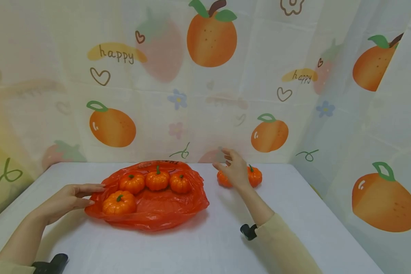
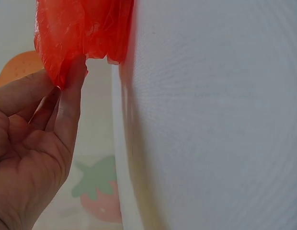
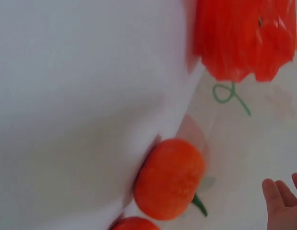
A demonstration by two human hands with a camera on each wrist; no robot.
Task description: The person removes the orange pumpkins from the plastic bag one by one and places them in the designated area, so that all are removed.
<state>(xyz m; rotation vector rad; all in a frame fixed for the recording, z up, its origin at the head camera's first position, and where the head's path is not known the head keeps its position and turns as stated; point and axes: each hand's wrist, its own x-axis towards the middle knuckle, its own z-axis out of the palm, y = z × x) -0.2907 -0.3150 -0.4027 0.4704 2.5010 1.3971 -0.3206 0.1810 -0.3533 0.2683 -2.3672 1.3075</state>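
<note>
A creased, off-white fabric backdrop [image 1: 226, 82] printed with orange fruits [image 1: 211, 42], pale red strawberries [image 1: 162, 49] and blue flowers [image 1: 177, 99] hangs behind and beside a flat white counter [image 1: 191, 251].

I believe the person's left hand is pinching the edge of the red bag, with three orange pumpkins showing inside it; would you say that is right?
Not quite: the head view shows four orange pumpkins inside the red bag, not three. The left hand is indeed pinching the bag's edge.
</note>
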